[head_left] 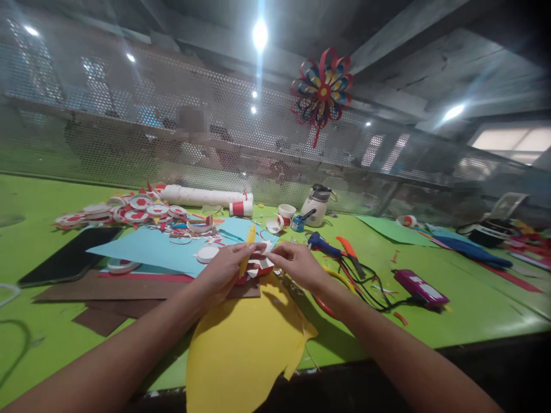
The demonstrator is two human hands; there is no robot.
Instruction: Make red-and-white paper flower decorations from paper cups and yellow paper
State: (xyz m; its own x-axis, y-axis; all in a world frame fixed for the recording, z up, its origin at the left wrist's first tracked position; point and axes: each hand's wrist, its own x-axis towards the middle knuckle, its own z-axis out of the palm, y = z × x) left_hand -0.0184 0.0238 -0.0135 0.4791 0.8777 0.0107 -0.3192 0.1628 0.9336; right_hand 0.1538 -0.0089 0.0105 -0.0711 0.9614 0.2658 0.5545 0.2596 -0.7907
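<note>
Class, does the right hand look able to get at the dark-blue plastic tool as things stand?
Probably yes: the dark-blue plastic tool lies close by the right hand, nothing visible blocking it, though that hand is busy at the red-and-white paper piece.

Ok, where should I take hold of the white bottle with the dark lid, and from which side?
Probably around the white bottle's body, below its dark lid, coming from the right with the right hand. It stands upright and its rounded body suits a wraparound grip, while a red-and-white cup and blue jar crowd its left.
</note>
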